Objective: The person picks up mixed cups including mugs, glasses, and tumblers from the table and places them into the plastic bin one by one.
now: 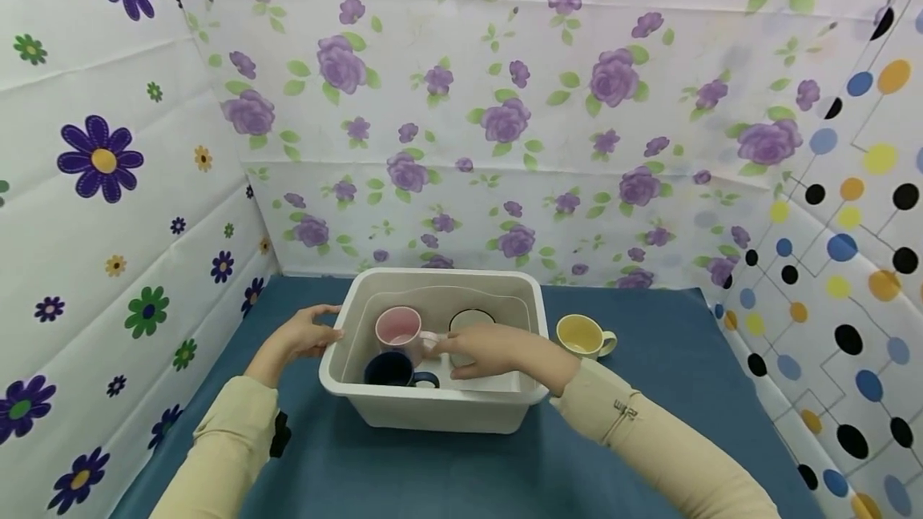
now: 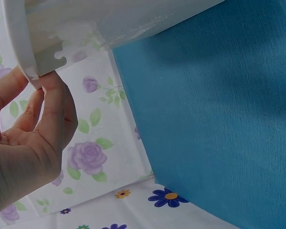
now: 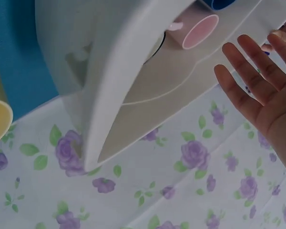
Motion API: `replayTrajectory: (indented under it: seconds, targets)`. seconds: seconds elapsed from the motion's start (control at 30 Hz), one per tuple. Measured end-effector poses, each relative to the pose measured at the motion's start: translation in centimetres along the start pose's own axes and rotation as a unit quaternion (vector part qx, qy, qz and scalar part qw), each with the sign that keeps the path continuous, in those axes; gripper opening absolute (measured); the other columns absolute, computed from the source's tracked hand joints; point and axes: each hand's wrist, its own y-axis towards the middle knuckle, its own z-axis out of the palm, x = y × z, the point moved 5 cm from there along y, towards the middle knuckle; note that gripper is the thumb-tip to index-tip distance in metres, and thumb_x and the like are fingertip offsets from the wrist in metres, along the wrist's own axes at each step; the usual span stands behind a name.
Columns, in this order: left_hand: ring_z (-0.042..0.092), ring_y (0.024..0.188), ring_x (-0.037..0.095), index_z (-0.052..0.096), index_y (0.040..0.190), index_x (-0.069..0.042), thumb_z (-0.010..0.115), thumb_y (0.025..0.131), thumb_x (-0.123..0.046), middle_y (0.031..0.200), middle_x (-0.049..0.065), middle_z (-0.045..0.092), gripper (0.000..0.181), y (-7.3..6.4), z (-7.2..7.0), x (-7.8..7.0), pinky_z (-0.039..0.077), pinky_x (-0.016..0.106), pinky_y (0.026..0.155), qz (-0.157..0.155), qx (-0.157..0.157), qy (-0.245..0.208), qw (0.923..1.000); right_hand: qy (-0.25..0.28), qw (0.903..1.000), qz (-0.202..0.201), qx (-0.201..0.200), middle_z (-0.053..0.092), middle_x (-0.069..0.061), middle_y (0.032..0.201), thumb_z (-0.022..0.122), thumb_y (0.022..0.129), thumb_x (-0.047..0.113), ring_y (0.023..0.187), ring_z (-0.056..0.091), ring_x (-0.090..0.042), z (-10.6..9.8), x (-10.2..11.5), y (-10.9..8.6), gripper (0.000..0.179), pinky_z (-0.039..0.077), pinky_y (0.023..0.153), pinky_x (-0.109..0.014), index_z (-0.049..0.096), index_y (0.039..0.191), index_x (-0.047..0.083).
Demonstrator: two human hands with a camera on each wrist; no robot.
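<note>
A white plastic tub (image 1: 461, 415) stands on the blue tabletop. My left hand (image 1: 306, 335) pinches its left rim between thumb and fingers, as the left wrist view shows. Over the inside of the tub is my right hand (image 1: 485, 349), its fingers extended and apart in the right wrist view. Below and behind that hand sits a white mug (image 1: 472, 316) with a dark rim, partly hidden by it. A pink mug (image 1: 398, 328) stands at the left inside the tub, its handle close to the right fingertips. In front of it is a dark blue mug (image 1: 388, 370).
A yellow mug (image 1: 579, 335) stands on the tabletop (image 1: 671, 391) just right of the tub, its handle pointing right. Flower-patterned sheets (image 1: 447, 102) hang behind and at the left, and a dotted sheet (image 1: 851, 263) hangs at the right. A small black object (image 1: 280, 434) shows beside the left sleeve.
</note>
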Motion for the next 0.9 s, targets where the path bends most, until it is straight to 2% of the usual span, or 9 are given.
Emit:
replayTrajectory:
  seconds: [0.2,0.37,0.6,0.9]
  targets:
    - [0.067,0.087,0.019,0.023,0.147,0.0,0.058,0.093,-0.01,0.123,0.03,0.053,0.065,-0.1,0.1,-0.3,0.057,0.039,0.079,0.003,0.006,-0.005,1.0,0.026,0.9989,0.028,-0.026,0.062,-0.003,0.122,0.061,0.092,0.031,0.109,0.06,-0.018,0.0,-1.1,-1.8,0.041,0.05,0.092,-0.032,0.055,0.131,0.019]
    - [0.066,0.093,0.024,0.023,0.148,-0.001,0.061,0.092,-0.012,0.123,0.029,0.053,0.068,0.0,-0.2,-0.1,0.057,0.039,0.08,0.008,0.02,-0.015,0.9997,0.049,0.9947,0.061,-0.067,0.063,-0.003,0.12,0.064,0.09,0.033,0.104,0.063,-0.018,0.0,-1.9,-2.5,0.041,0.051,0.089,-0.034,0.057,0.128,0.019]
    - [0.066,0.096,0.026,0.022,0.148,0.0,0.057,0.094,-0.009,0.128,0.032,0.05,0.065,-0.1,0.0,-0.2,0.057,0.041,0.081,0.007,0.007,-0.013,0.9999,0.065,0.9885,0.039,-0.131,0.066,-0.003,0.115,0.063,0.091,0.024,0.092,0.065,-0.014,-0.2,-2.7,-3.7,0.034,0.053,0.079,-0.027,0.06,0.123,0.012]
    - [0.066,0.093,0.021,0.022,0.148,0.001,0.056,0.094,-0.009,0.128,0.032,0.05,0.065,0.2,0.0,0.1,0.057,0.041,0.082,0.008,0.005,-0.012,0.9999,0.113,0.9749,0.004,-0.192,0.067,0.002,0.102,0.059,0.093,0.02,0.079,0.058,-0.005,-0.2,-4.0,-5.4,0.026,0.049,0.068,-0.02,0.062,0.119,0.014]
